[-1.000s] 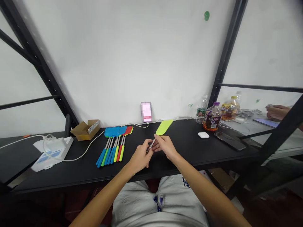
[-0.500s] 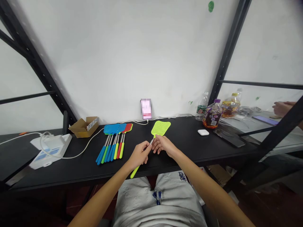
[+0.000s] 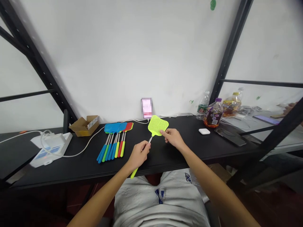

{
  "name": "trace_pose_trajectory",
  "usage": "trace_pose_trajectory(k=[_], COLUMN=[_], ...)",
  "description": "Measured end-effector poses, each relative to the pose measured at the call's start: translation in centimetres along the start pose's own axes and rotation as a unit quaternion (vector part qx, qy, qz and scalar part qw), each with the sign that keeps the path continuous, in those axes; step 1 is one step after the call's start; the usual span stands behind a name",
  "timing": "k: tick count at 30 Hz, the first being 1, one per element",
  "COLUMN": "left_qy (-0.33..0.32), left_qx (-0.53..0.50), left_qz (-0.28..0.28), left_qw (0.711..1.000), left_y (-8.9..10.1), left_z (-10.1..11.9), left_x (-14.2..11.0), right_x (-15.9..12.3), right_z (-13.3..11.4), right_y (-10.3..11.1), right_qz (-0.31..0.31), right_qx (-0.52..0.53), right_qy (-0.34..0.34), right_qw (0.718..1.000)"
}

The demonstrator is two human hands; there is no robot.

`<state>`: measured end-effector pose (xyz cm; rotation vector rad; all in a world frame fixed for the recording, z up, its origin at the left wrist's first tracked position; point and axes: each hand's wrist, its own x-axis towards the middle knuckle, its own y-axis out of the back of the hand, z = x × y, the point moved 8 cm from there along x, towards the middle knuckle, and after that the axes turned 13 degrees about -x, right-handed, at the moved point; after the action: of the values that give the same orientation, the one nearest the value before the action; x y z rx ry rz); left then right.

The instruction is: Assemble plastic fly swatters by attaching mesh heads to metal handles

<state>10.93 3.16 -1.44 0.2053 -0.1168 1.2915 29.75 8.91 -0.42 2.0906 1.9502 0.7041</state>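
Note:
A yellow-green fly swatter (image 3: 157, 124) with a perforated head and a metal shaft is held over the table's front part. My left hand (image 3: 140, 154) is closed round its shaft, and the end of the handle sticks out below that hand. With thumb and fingers, my right hand (image 3: 173, 137) pinches the lower right edge of the swatter's head. To the left, several fly swatters (image 3: 113, 148) lie side by side, their blue and red heads overlapping and their blue, green, yellow and red handles pointing toward me.
On the black table (image 3: 180, 154) are an open cardboard box (image 3: 84, 127), a power strip (image 3: 50, 149) with white cables, a white case (image 3: 204, 131), a dark phone (image 3: 230, 137) and drink bottles (image 3: 213, 113). A lit phone (image 3: 147, 108) leans on the wall. Another person's hand (image 3: 289, 108) shows at far right.
My right hand has moved from the neck of the swatter to the right edge of its head and pinches it. The head has turned slightly to the left. My left hand keeps its hold.

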Motion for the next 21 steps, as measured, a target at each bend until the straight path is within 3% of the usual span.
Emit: trace_pose_trajectory(k=[3,6,8,11,16,21], left_qy=[0.006,0.018,0.026,0.028,0.023,0.031], left_qx=[-0.011,-0.027,-0.034,-0.026,0.003,0.019], left_qz=[-0.008,-0.018,-0.021,-0.026,-0.054,-0.055], left_qw=[1.0,0.999,0.999,0.999,0.998,0.998], left_y=[-0.1,-0.3,-0.4,-0.5,-0.8,-0.8], left_z=[-0.1,-0.2,-0.3,-0.2,-0.1,-0.3], left_x=[0.0,-0.1,-0.1,-0.2,-0.3,-0.3], right_x=[0.0,-0.2,-0.3,-0.3,-1.1,-0.8], right_z=[-0.1,-0.7,-1.0,-1.1,-1.8,-1.4], right_y=[0.7,0.4,-0.3,-1.9,-3.8,-2.8], right_qz=[0.038,0.062,0.046,-0.034,-0.159,-0.108], right_qx=[-0.121,-0.155,-0.123,-0.022,0.125,0.201], right_qy=[0.027,0.065,0.085,0.08,0.058,-0.004], right_qw=[0.992,0.984,0.988,0.996,0.978,0.974])
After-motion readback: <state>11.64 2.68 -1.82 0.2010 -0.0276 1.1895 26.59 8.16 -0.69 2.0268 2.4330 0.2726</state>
